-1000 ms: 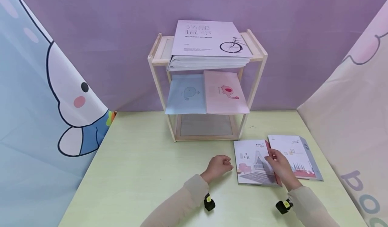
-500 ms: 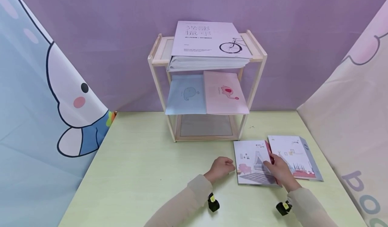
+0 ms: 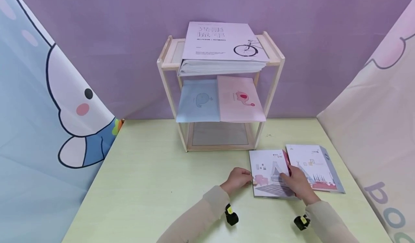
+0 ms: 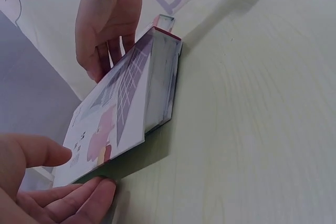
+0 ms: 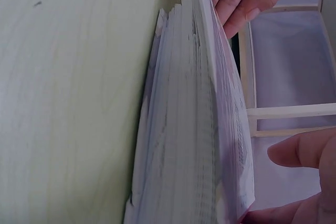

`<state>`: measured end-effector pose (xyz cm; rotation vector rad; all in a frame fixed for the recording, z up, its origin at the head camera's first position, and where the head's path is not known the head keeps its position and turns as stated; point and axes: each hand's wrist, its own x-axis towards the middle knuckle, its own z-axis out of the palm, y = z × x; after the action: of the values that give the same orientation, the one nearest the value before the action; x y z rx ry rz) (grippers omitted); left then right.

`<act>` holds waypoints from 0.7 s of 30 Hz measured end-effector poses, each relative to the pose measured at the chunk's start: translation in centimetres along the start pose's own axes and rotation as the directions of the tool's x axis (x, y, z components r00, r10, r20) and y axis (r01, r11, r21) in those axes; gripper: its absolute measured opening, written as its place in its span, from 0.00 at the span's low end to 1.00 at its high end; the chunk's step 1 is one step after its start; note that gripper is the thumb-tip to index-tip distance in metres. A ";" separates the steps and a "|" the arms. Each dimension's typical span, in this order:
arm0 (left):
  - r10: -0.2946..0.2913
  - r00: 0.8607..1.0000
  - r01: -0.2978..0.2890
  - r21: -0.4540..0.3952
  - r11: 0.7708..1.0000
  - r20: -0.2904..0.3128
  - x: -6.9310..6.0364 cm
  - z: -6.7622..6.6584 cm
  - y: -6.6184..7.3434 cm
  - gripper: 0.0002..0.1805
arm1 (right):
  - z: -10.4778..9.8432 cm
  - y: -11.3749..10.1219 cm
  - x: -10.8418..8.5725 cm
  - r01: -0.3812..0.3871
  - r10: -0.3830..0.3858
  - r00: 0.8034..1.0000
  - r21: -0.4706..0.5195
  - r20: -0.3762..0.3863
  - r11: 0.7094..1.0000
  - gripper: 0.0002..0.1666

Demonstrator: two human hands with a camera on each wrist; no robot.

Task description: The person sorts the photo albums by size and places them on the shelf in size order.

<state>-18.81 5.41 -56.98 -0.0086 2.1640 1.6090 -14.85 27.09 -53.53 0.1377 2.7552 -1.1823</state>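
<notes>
A thick white book (image 3: 267,172) lies on the table, with a pink armchair and a grey rug printed on its cover. My left hand (image 3: 238,180) is at its left edge. In the left wrist view, the left thumb (image 4: 52,152) is over the cover's edge and the fingers (image 4: 100,192) are just below it. At the spine side is my right hand (image 3: 299,183). Its thumb (image 5: 294,149) is over the cover with a visible gap, and its fingers (image 5: 283,213) reach behind the spine edge. The tips of those fingers are hidden.
A second book (image 3: 316,167) lies close on the right. Behind stands a wooden rack (image 3: 275,88), with a large bicycle-cover book (image 3: 220,43) on top and blue (image 3: 196,106) and pink (image 3: 240,111) booklets on its middle shelf. Fabric walls enclose the table (image 3: 139,185).
My left hand has moved right to the book's left edge. My right hand has shifted slightly left, its thumb further over the cover. The book has stayed in place.
</notes>
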 end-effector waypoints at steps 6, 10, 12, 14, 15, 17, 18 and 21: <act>-0.034 0.999 0.034 -0.058 0.998 0.009 0.2 0.8 -0.2 0.07 | 0.0 0.2 0.2 -0.020 0.020 1.000 -0.022 0.021 1.000 0.30; -0.048 0.999 0.049 -0.081 0.996 0.014 0.2 1.1 0.0 0.05 | 0.0 0.2 0.2 -0.028 0.029 0.999 -0.041 0.024 0.999 0.33; -0.063 0.998 0.065 -0.105 0.992 0.020 0.1 1.2 0.0 0.03 | 0.0 0.2 0.2 -0.022 0.022 1.000 -0.045 0.018 0.999 0.33; -0.081 0.996 0.083 -0.124 0.989 0.024 0.0 1.3 0.1 0.02 | 0.1 0.3 0.1 -0.018 0.019 1.000 -0.052 0.007 0.999 0.33; -0.090 0.996 0.093 -0.132 0.987 0.025 0.0 1.3 0.1 0.02 | 0.1 0.3 0.1 -0.013 0.013 1.000 -0.055 -0.002 0.998 0.33; -0.105 0.994 0.108 -0.154 0.982 0.029 -0.1 1.3 0.1 0.03 | 0.2 0.3 0.0 -0.005 0.005 1.000 -0.058 -0.012 0.998 0.33; -0.109 0.994 0.113 -0.162 0.980 0.031 -0.1 1.3 0.0 0.03 | 0.3 0.4 0.0 0.000 -0.001 1.000 -0.061 -0.019 0.998 0.32; -0.111 0.993 0.117 -0.198 0.973 0.042 -0.3 1.3 0.0 0.04 | 0.5 0.5 0.0 0.008 -0.011 0.999 -0.080 -0.036 0.997 0.32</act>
<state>-18.15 6.53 -57.16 -0.1652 1.9331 1.7410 -14.75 27.12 -54.21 0.1388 2.8327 -1.0810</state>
